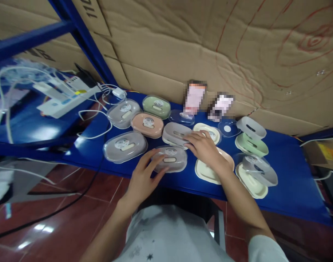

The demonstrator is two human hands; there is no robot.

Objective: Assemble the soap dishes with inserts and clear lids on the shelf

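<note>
My left hand (146, 175) has its fingers and thumb around the left end of a grey oval soap box (179, 165) with a clear lid and round sticker. Reaching across, my right hand (206, 146) grips the right end of an unlidded grey soap box (173, 131), which has a slot in its floor; its fingertips are partly hidden. Under my right forearm lie a cream base tray (206, 173) and a peach tray (226, 158). A cream piece with a sticker (200, 127) sits just behind my right hand.
Lidded boxes in grey (125, 147), peach (147, 125) and green (157, 106) stand at left. Clear lids (229, 128) lie behind. Grey (252, 127) and green (255, 145) boxes stand at right. Two blurred upright items (195, 98) lean against cardboard. A power strip (69, 100) with cables lies far left.
</note>
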